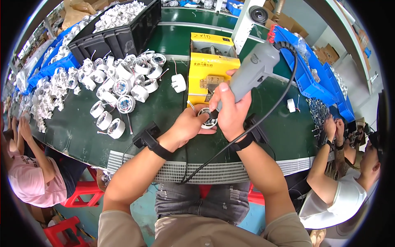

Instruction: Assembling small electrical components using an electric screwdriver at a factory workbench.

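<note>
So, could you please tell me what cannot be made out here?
Head view: tip of the grey power tool, apparently hidden by the right hand.
Head view: part of the inside of the white round housing, covered by the left hand.
Head view: shapes of the dark parts at right, too small to tell.

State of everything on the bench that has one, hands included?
Left hand: closed on the white housing.
White housing: held, open side up.
Right hand: wrapped around the grey power driver.
Grey power driver: held tilted, pointing down toward the housing; running or not, can't tell.
Yellow machine: standing; power unclear.
Black crate: open, heaped with white parts.
Loose housings: piled, mixed orientations.
</note>
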Available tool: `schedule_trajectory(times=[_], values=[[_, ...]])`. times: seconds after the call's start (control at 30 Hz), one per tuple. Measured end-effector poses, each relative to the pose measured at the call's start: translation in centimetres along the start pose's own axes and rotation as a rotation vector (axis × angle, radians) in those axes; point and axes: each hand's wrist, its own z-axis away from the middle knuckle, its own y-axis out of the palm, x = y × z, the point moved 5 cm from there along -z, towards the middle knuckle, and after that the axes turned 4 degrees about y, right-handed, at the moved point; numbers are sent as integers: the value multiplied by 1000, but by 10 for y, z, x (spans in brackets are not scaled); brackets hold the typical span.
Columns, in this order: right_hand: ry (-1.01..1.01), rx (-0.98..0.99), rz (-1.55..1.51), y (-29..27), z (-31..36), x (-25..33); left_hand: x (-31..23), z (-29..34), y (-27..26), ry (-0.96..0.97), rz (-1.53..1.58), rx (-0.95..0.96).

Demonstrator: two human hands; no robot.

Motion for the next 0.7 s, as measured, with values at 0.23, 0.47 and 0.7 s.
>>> schedule_trajectory(times=[0.23, 0.47, 0.7], values=[[53, 112, -16, 4, 3, -9, 0, 0, -2, 13, -21, 28], [-58, 266, -44, -14, -2, -3, -51, 24, -34, 40, -644, 89], [-413, -488, 1111, -171, -36, 37, -112, 68, -117, 679, -1547, -865]])
